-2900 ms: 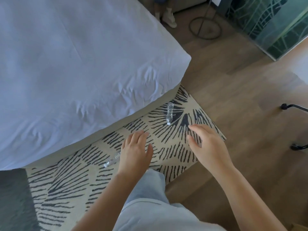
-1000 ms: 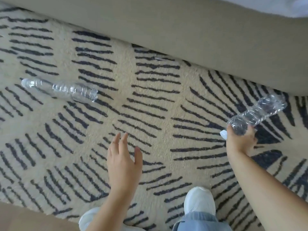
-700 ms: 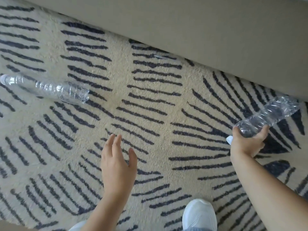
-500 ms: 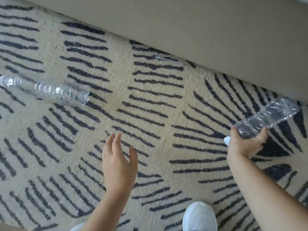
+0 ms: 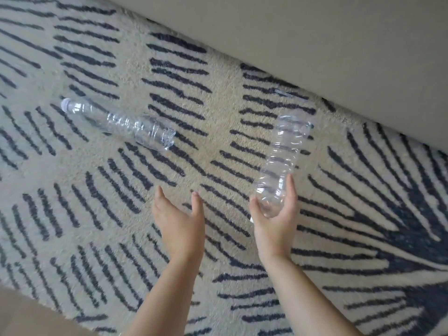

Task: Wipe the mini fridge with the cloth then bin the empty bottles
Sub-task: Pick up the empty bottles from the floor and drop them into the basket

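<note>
Both your forearms reach forward side by side over the striped rug (image 5: 218, 122), wrists about level and the two hands near each other. Your right hand (image 5: 275, 224) is turned palm-up and slightly inward, thumb on the left and fingers (image 5: 291, 187) on the right, curled round the narrow end of a clear empty bottle (image 5: 282, 156). The bottle's body points away from you toward the bed base (image 5: 327, 44), with its bottom at the far end. It looks blurred, and you cannot tell from here whether it touches the rug. Your left hand (image 5: 180, 224) has its palm facing the right hand. Its fingers (image 5: 158, 197) are straight and together, its thumb is spread wide, and it holds nothing and touches nothing. The second empty bottle (image 5: 118, 124) lies on its side on the rug, far and to the left of your left hand and well apart from it, cap to the left and bottom to the right. A strip of wooden floor (image 5: 21, 316) shows at the near left corner.
</note>
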